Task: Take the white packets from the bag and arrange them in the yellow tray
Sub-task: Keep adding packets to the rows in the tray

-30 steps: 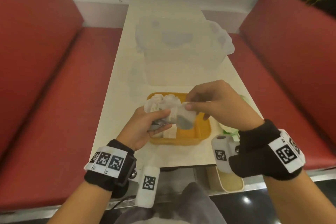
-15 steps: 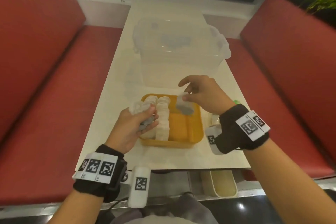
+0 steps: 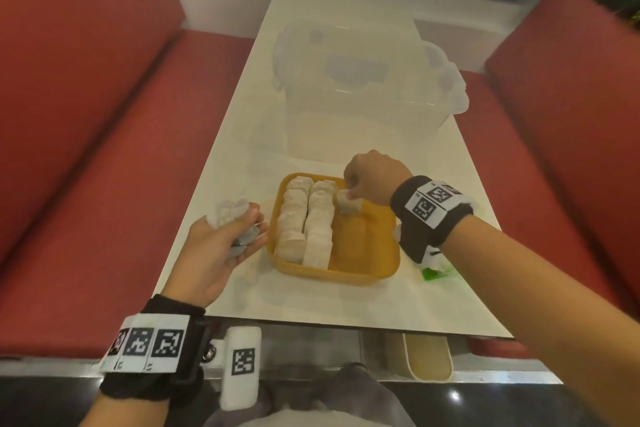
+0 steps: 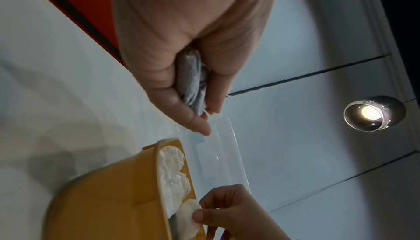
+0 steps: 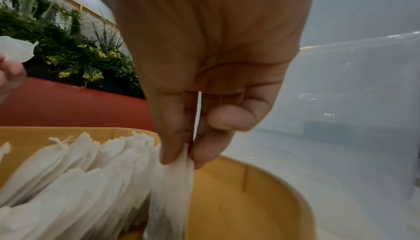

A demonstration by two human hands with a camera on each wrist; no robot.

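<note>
A yellow tray (image 3: 367,250) lies near the table's front edge, with two rows of white packets (image 3: 306,218) standing along its left side. My right hand (image 3: 349,192) pinches one white packet (image 5: 172,186) by its top edge and holds it upright at the far end of the tray, beside the second row. My left hand (image 3: 239,236) hovers left of the tray and grips a bunch of packets (image 4: 193,86) in its fist. In the left wrist view the tray (image 4: 109,190) sits below that hand. I cannot make out the bag itself.
A clear plastic lidded box (image 3: 360,80) stands beyond the tray in the middle of the white table (image 3: 311,302). Something green and white (image 3: 434,270) lies right of the tray. Red bench seats (image 3: 86,166) flank the table.
My right hand pulled one packet off the bunch and carried it to the far end of the tray. The left hand moved left, clear of the tray, still gripping its bunch.
</note>
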